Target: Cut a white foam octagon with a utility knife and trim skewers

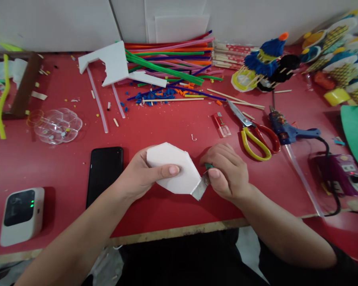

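Note:
My left hand [149,171] grips a white foam board piece [176,159] cut to a many-sided shape, its thumb flat on the upper face. In my right hand [228,169] is a utility knife [200,188], fingers wrapped round its green handle. The metal blade touches the lower right edge of the foam piece. Both hands are above the red table [167,216], close to its front edge. Most of the knife handle is hidden inside the right hand.
Scissors [255,135] and a glue gun [286,127] lie to the right. A phone [104,171] and a white device [22,214] are at left. Behind are foam offcuts [116,63], pipe cleaners [173,59], a clear petal-shaped box [59,125] and a small red-capped bottle [221,124].

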A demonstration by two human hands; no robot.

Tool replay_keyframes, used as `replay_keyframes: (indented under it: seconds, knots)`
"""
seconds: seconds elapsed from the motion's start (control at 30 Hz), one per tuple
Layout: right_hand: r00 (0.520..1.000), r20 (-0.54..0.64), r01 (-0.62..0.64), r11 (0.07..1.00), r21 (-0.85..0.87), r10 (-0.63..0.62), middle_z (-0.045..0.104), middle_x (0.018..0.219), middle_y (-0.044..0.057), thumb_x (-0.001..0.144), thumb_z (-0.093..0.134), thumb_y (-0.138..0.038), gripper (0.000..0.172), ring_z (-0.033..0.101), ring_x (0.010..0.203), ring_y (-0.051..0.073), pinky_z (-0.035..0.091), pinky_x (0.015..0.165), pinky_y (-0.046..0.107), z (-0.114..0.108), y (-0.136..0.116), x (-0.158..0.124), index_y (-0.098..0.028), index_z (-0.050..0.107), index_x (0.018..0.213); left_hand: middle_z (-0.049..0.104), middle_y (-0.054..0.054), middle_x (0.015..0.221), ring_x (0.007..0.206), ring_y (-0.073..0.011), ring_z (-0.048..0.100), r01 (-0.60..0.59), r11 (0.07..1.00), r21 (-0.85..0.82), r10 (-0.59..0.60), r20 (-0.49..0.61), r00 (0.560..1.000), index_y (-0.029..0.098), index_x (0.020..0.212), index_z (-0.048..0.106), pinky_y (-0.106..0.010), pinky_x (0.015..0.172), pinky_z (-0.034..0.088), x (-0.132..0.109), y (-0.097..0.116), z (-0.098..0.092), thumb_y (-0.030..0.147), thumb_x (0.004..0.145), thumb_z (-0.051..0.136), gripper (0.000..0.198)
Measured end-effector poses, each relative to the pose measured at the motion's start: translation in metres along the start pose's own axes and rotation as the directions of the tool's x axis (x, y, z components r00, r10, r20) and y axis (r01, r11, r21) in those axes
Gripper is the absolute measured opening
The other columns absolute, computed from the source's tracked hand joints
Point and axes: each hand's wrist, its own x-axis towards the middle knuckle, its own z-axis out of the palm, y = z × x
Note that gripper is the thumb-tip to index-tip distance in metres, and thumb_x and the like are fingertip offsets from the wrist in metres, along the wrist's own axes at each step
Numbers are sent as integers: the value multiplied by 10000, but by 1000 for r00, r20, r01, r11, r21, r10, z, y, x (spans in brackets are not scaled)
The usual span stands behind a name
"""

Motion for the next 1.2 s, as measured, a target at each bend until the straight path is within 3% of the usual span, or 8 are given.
replay_keyframes:
  seconds: [0.2,0.53,0.9,1.2]
  knots:
    - [1000,13,2,1000,-11,-2,571,663,28,1040,305,-380,391,492,633,179,373,625,350,-1,-1,1,-210,559,796,743,5,736,624,-113,664,-2,1000,-18,1,-9,1000,213,776,780,-199,591,561,0,0,1,266,608,927,229]
    - [999,29,17,999,-27,-16,575,665,33,1033,313,-347,367,491,628,182,369,617,352,-2,-2,2,-204,556,798,766,30,771,666,-80,690,-11,999,-33,14,77,997,254,800,803,-134,605,552,-1,0,-2,217,684,891,150]
    - [1000,15,-6,1000,-9,6,581,667,28,1025,329,-306,344,495,630,174,370,623,347,-2,-1,1,-205,554,786,774,7,785,664,-103,697,-39,999,-25,40,77,996,253,803,809,-155,586,556,-2,1,-4,222,682,892,150]
    - [999,32,10,999,-53,-9,580,646,30,1029,310,-319,372,477,617,173,349,614,348,-2,-2,2,-203,549,770,768,29,779,671,-72,686,-25,999,39,21,99,995,257,837,804,-123,615,546,-2,0,-4,208,706,880,160]
